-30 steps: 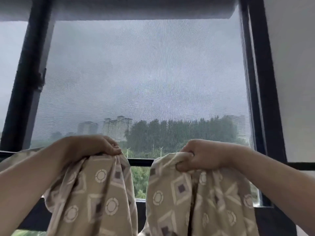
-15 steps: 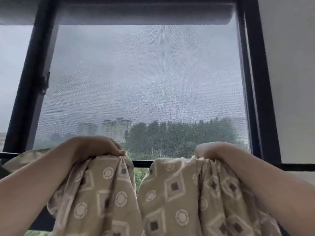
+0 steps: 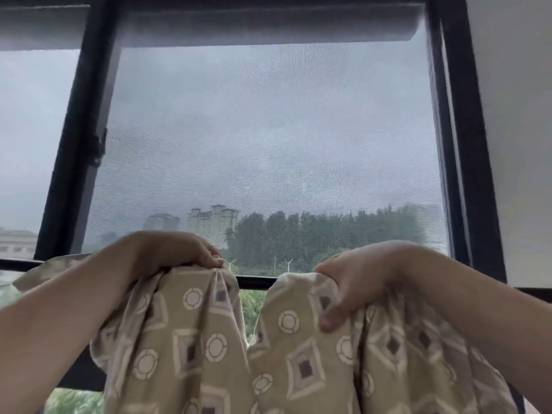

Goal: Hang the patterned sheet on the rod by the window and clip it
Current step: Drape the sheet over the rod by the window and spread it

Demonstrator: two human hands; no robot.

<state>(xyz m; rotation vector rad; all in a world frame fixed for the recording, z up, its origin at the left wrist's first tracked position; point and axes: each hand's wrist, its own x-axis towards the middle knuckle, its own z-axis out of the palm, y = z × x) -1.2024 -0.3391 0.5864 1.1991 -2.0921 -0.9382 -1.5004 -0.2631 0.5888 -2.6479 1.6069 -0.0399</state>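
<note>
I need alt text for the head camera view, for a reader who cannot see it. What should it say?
Two bare hands hold a beige patterned sheet up at a dark horizontal rod by a window: the left hand grips one bunched part, the right hand another. Behind is a black window frame and mesh screen, with hazy trees and buildings outside.

From my feed the patterned sheet (image 3: 209,348) runs off the bottom edge, so I can't see how far it hangs. The rod (image 3: 257,282) only shows in the gap between the two bunches and a bit at far left; the rest is under fabric. My left hand (image 3: 176,252) has its fingertips buried in the folds, and my right hand (image 3: 355,288) hides the cloth edge it grips. Both forearms get cut off by the frame. Buildings (image 3: 212,222) outside are hazy through the screen mesh.
</note>
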